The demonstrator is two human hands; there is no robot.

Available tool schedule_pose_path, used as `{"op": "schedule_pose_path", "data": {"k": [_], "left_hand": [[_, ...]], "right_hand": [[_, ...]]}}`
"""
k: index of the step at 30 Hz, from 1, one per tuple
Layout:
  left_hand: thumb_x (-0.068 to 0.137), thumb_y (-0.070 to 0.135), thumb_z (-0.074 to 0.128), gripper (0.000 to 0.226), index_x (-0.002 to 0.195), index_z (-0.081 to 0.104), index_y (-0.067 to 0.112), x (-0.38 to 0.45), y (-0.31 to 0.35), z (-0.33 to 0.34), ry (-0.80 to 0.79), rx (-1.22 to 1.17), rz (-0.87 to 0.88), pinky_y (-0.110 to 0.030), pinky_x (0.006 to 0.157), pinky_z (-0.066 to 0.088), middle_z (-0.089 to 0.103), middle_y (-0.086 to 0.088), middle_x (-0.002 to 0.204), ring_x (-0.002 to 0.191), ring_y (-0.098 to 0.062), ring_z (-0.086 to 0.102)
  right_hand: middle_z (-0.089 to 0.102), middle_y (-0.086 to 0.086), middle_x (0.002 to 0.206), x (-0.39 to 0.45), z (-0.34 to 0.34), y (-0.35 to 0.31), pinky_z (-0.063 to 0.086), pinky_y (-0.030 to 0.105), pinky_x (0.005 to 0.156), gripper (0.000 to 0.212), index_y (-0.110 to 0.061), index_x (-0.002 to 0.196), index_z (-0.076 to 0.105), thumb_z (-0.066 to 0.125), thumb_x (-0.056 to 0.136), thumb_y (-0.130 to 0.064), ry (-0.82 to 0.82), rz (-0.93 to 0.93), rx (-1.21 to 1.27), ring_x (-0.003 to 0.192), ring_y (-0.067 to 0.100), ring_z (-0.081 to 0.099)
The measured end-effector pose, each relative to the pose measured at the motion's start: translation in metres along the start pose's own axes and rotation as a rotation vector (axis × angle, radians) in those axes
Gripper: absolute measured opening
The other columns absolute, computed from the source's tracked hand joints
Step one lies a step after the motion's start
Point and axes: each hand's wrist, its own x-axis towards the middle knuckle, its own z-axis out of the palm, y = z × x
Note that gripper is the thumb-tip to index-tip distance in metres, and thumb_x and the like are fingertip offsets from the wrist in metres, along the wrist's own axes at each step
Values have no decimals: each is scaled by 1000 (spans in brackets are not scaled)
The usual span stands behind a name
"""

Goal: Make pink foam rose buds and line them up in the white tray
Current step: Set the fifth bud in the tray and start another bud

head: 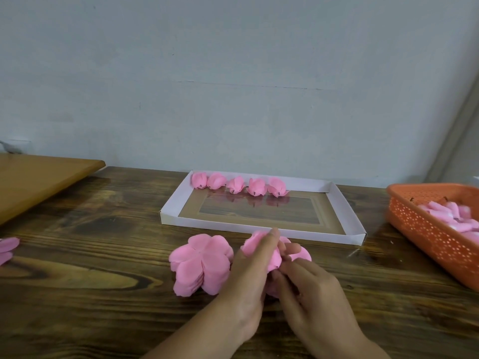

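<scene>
A white tray [344, 203] lies on the wooden table [90, 255], with several finished pink rose buds [239, 186] lined up along its far edge. In front of the tray both hands work on one pink foam flower piece [255, 243]. My left hand [248, 278] wraps its fingers around the petals from the left. My right hand [313, 288] pinches the piece's lower part from the right. A stack of flat pink foam petal cut-outs [199, 265] lies just left of my hands.
An orange perforated basket [425, 229] with rolled pink foam cores stands at the right edge. A lighter wooden board [39, 177] sits at the far left. More pink petal pieces [7, 248] lie at the left border. A pale wall rises behind the table.
</scene>
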Motion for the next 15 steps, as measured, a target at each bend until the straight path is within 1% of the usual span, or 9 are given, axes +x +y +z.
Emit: {"op": "schedule_pose_path", "data": {"k": [2, 4, 5, 7, 9, 11, 13, 14, 15], "left_hand": [[87, 50, 61, 32, 67, 65, 26, -1, 2, 0, 6, -41, -28, -39, 78, 38, 71, 4, 87, 79, -20, 60], [82, 52, 69, 35, 61, 65, 25, -1, 4, -1, 12, -84, -71, -35, 72, 39, 69, 4, 81, 70, -20, 58], [81, 53, 74, 37, 58, 64, 25, 0, 4, -3, 5, -100, -94, -30, 65, 40, 69, 4, 76, 63, -19, 58], [78, 52, 77, 40, 56, 61, 23, 0, 4, -5, -14, -142, -132, -22, 53, 42, 68, 2, 72, 55, -17, 59], [76, 47, 77, 42, 55, 53, 20, 1, 4, -7, -31, -198, -152, -21, 47, 45, 66, -1, 73, 53, -18, 61], [72, 43, 79, 44, 52, 49, 18, 0, 6, -9, -68, -249, -157, -25, 51, 50, 65, -2, 69, 53, -18, 61], [72, 44, 80, 44, 47, 55, 18, -1, 9, -9, -94, -261, -149, -27, 56, 54, 63, -1, 64, 55, -18, 63], [77, 44, 80, 44, 46, 60, 19, -1, 10, -8, -83, -255, -149, -26, 55, 54, 62, -1, 62, 54, -18, 64], [80, 44, 80, 46, 46, 63, 19, 0, 11, -7, -53, -247, -151, -24, 52, 52, 60, -2, 60, 51, -18, 64]], "right_hand": [[61, -4, 67, -2, 1, 0, 53, 43, 55, 27, -12, 72, 65, 55, 92, -27, -79, 139, 231, 63, 17, 59], [62, 7, 67, -1, -1, -4, 57, 48, 64, 33, -9, 69, 64, 55, 89, -33, -179, 338, 441, 66, 27, 61], [60, 8, 63, -1, -1, -6, 56, 44, 62, 34, -9, 65, 63, 55, 86, -34, -219, 418, 548, 63, 28, 58], [54, 4, 55, 3, -3, -9, 42, 26, 49, 31, -10, 58, 64, 59, 81, -30, -281, 542, 800, 50, 17, 48], [51, 6, 51, 6, -5, -11, 31, 18, 40, 26, -12, 56, 67, 62, 77, -26, -348, 631, 1042, 42, 13, 40], [47, 9, 50, 7, -3, -8, 27, 16, 36, 24, -6, 58, 66, 70, 73, -24, -428, 756, 1305, 39, 13, 37], [45, 9, 52, 7, 0, -9, 29, 17, 34, 28, -3, 61, 63, 82, 63, -24, -484, 849, 1495, 41, 13, 39], [46, 8, 54, 7, 1, -10, 31, 17, 36, 31, -5, 62, 63, 85, 59, -26, -478, 871, 1513, 43, 13, 41], [49, 7, 55, 7, 1, -11, 33, 16, 39, 30, -8, 62, 66, 86, 58, -30, -453, 879, 1454, 46, 12, 43]]}}
